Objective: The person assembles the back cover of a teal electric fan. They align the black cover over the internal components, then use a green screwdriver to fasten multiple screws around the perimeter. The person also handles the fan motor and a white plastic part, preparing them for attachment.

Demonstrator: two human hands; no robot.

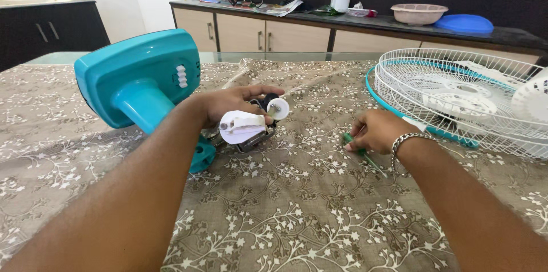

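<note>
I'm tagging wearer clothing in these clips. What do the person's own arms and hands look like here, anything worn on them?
Both forearms are bare, with no sleeves in view. The right hand has a silver chain-link bracelet at its wrist. The left hand shows no glove, watch or band.

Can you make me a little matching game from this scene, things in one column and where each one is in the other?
Things:
1. fan motor
2. green screwdriver
3. white wire grille
4. blue lid

Places:
A. on the far counter, beside a pink basket
B. under the left hand, next to the teal fan base
C. lying flat at the right end of the table
D. under the right hand, on the patterned tablecloth

Pairs: 1-B, 2-D, 3-C, 4-A
</note>
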